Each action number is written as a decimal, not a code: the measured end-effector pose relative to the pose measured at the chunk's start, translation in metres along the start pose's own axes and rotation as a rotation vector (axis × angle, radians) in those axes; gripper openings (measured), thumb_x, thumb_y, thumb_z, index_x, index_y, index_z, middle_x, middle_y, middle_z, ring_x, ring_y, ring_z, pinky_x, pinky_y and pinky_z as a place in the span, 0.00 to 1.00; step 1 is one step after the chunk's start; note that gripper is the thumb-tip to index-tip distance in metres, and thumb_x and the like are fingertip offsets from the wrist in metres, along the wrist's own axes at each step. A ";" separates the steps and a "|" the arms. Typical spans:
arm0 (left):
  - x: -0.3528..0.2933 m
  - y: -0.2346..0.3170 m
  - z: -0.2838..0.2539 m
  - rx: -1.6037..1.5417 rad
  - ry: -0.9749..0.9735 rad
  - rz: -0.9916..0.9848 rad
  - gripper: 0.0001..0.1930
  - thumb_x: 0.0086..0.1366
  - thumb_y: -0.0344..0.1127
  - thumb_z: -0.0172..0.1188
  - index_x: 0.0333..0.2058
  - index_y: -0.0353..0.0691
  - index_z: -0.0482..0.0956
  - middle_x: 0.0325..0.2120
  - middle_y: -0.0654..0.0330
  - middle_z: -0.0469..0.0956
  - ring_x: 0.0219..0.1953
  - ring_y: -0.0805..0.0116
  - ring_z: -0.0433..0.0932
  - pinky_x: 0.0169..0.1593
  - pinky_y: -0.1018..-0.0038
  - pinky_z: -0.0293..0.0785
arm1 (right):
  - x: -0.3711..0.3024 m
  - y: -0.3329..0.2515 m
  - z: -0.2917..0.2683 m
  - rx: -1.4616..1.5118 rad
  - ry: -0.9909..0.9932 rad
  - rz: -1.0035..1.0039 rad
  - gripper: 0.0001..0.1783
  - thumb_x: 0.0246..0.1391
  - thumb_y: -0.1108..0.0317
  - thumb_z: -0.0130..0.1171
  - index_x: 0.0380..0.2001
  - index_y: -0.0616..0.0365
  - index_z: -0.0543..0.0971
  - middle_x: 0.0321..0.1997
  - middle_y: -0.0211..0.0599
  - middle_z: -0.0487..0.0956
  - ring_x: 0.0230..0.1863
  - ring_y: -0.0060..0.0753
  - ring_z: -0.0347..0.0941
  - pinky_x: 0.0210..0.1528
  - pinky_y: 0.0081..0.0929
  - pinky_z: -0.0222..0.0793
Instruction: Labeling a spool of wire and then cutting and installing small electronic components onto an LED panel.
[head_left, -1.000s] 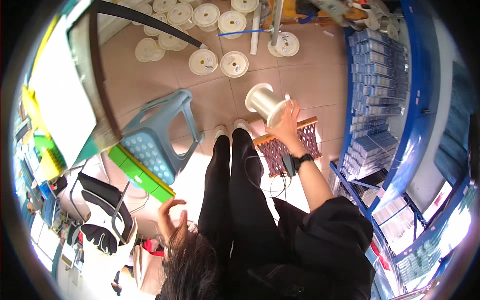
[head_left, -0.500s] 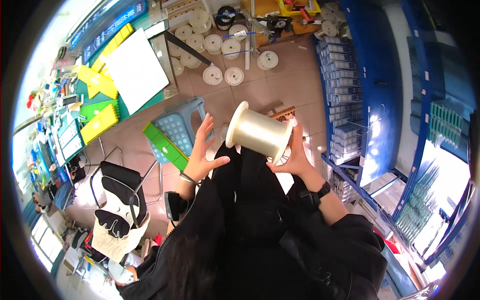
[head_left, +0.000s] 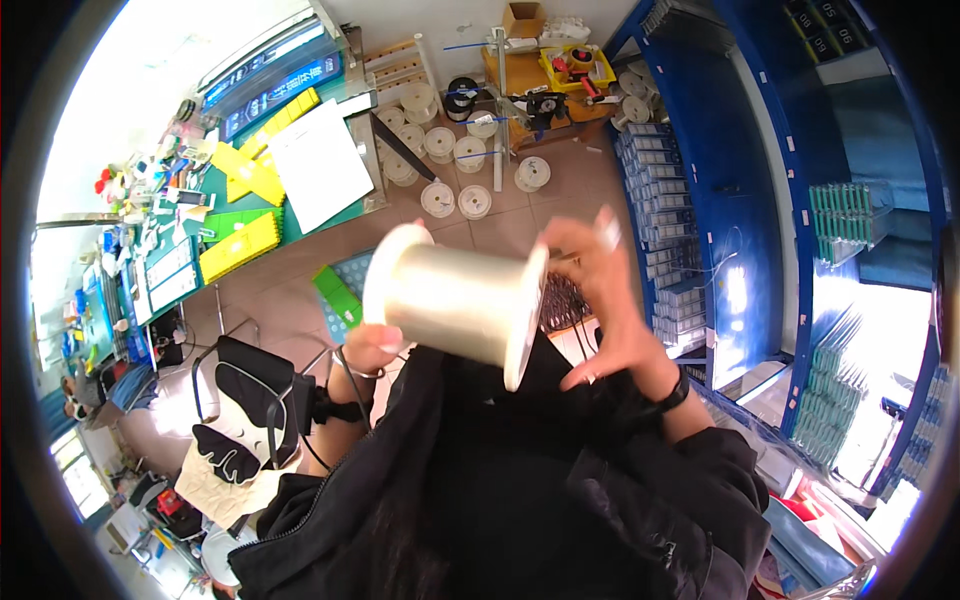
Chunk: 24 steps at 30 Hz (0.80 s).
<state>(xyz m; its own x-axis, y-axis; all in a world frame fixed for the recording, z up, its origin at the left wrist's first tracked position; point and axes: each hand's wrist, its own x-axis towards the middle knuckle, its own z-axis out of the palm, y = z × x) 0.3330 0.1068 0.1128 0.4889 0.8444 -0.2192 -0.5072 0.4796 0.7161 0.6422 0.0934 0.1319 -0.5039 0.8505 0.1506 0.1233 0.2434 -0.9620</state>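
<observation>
So I'm standing in this workshop and the person in the black jacket (head_left: 500,480) has a big whitish spool (head_left: 455,300) up in front of their chest, lying on its side with a bit of a tilt, the right end lower than the left. Left hand (head_left: 368,346) has it by the left flange, thumb pressed on the near side, and fingertips poke up over the top edge, so that's a proper pinch. Right hand (head_left: 605,295) is spread wide just beside the right flange, thumb low and fingers up high, kinda blurry; honestly can't tell if a fingertip touches the rim. Black watch (head_left: 675,390) on that wrist. Below the spool there's a light blue stool (head_left: 355,268) with a green box (head_left: 338,295) on it, and a dark woven thing (head_left: 565,302) partly hidden behind the right hand. Floor past them has white reels (head_left: 474,202) lying flat, plus more piled by the wall. Bench on the left holds a white sheet (head_left: 318,165) and yellow strips (head_left: 240,248), a black chair (head_left: 255,375) sits near it, and the blue shelving (head_left: 735,180) on the right has stacked clear packs (head_left: 660,225) beside it.
</observation>
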 end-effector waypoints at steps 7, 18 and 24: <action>0.007 0.027 0.000 -0.187 0.129 0.173 0.48 0.52 0.55 0.59 0.69 0.39 0.56 0.65 0.48 0.65 0.65 0.46 0.67 0.64 0.45 0.69 | 0.070 0.059 0.043 1.086 0.063 0.317 0.49 0.62 0.35 0.49 0.75 0.54 0.49 0.72 0.45 0.64 0.70 0.42 0.63 0.72 0.45 0.58; 0.002 0.028 -0.015 -0.339 0.153 0.169 0.41 0.57 0.56 0.54 0.66 0.43 0.62 0.61 0.48 0.70 0.59 0.43 0.73 0.53 0.41 0.73 | 0.021 0.072 0.065 1.161 -0.487 0.573 0.17 0.67 0.53 0.56 0.42 0.59 0.74 0.16 0.16 0.55 0.16 0.11 0.49 0.19 0.16 0.41; -0.019 0.032 -0.011 0.014 0.079 0.191 0.51 0.49 0.56 0.61 0.69 0.36 0.55 0.66 0.48 0.64 0.65 0.49 0.67 0.66 0.50 0.66 | 0.009 0.090 -0.025 0.523 -0.375 0.680 0.18 0.66 0.53 0.59 0.30 0.56 0.80 0.15 0.16 0.64 0.15 0.11 0.53 0.18 0.16 0.44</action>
<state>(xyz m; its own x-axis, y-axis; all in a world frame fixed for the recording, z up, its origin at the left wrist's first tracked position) 0.3002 0.1084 0.1326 0.3275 0.9359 -0.1298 -0.5747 0.3064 0.7589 0.6701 0.1350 0.0526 -0.7189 0.5051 -0.4775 0.1382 -0.5694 -0.8104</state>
